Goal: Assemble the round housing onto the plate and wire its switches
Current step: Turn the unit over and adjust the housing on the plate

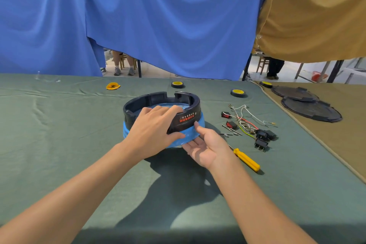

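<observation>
The black round housing (150, 101) sits on top of a blue plate (190, 134) in the middle of the green table. My left hand (152, 130) lies over the housing's near rim, fingers inside and thumb pressed on the outer wall. My right hand (206, 146) is palm up under the plate's near right edge, thumb against the blue rim. Red rocker switches (225, 114) and black switches (262, 142) lie to the right among loose wires (245, 121) and a few screws (230, 130).
A yellow-handled screwdriver (246, 159) lies right of my right wrist. Rolls of tape (237, 92) and a yellow object (112, 86) sit farther back. Two black round lids (311, 109) rest on the brown cloth at right. Blue and tan cloths hang behind.
</observation>
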Motion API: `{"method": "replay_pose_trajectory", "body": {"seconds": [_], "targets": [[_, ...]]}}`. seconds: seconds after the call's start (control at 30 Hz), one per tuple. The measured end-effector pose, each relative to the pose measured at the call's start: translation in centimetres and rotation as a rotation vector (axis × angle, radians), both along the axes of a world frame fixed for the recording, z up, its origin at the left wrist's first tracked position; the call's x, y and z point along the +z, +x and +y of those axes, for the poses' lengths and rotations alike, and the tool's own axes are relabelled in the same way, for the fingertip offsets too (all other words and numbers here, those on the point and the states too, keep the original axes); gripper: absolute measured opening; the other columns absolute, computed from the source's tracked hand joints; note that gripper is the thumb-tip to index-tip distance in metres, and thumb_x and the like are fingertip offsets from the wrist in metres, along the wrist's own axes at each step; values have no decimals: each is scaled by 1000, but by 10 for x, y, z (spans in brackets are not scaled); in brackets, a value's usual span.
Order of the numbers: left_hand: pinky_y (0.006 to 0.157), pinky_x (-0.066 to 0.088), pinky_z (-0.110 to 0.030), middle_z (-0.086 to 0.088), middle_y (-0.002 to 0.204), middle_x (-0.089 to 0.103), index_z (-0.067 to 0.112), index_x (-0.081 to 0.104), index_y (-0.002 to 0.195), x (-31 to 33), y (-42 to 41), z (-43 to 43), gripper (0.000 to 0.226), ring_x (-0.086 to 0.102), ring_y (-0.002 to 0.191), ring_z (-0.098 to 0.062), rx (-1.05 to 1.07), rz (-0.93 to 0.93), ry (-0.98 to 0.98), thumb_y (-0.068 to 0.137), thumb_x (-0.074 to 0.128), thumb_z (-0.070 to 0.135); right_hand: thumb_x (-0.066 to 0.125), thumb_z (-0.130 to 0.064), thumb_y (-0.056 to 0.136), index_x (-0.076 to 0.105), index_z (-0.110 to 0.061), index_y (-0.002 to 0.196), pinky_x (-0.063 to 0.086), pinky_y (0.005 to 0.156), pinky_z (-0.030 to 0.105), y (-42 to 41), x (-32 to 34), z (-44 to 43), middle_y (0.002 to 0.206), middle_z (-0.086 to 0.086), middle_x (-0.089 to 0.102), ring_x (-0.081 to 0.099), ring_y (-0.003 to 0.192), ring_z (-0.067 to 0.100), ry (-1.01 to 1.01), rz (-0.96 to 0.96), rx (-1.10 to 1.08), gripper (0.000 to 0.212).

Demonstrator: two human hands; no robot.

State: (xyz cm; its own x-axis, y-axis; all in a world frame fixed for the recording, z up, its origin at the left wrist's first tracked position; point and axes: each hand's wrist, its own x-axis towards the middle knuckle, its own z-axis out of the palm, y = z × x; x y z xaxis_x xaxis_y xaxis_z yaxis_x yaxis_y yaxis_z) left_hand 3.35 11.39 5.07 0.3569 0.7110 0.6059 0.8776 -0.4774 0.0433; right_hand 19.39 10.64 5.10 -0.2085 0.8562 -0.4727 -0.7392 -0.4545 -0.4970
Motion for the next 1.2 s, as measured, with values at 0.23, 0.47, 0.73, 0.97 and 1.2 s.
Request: {"method": "replay_pose_trajectory", "body": {"seconds": [0.23, 0.47, 0.73, 0.97, 1.2], "targets": [[80, 49, -37, 4, 115, 71, 25, 50, 125, 9, 0, -6, 61, 67, 96, -25, -15, -78, -31, 79, 75, 55, 66, -10, 90, 61, -2, 102, 60, 56, 47, 0, 6, -4, 81, 23, 73, 72, 76, 36, 12, -70, 9, 15], [93, 41, -41, 1, 113, 70, 21, 53, 126, 9, 0, -12, 61, 64, 99, -25, -20, -100, -25, 79, 77, 51, 65, -10, 91, 61, -2, 101, 60, 62, 45, -1, 9, -8, 81, 23, 73, 72, 79, 35, 48, -81, 16, 13], [99, 35, -41, 0, 118, 67, 16, 56, 131, 12, -6, -18, 61, 58, 107, -24, -24, -191, -20, 80, 78, 43, 63, 7, 86, 64, 3, 111, 60, 73, 41, -12, 11, -11, 100, 23, 72, 71, 91, 35, 186, -97, -18, 25], [98, 25, -28, 0, 121, 66, 18, 57, 134, 20, -4, -19, 63, 48, 110, -12, -20, -315, -34, 80, 78, 43, 66, 7, 84, 66, 0, 103, 61, 70, 36, -23, 14, -15, 94, 18, 74, 73, 78, 28, 262, -54, -166, 21], [95, 42, -32, 5, 111, 66, 12, 68, 118, 48, 11, -30, 45, 59, 109, -21, 28, -616, 42, 78, 83, 25, 68, 6, 83, 67, 0, 97, 59, 64, 33, -22, 46, -8, 83, 13, 70, 69, 69, 23, 538, -346, -230, 15]]}}
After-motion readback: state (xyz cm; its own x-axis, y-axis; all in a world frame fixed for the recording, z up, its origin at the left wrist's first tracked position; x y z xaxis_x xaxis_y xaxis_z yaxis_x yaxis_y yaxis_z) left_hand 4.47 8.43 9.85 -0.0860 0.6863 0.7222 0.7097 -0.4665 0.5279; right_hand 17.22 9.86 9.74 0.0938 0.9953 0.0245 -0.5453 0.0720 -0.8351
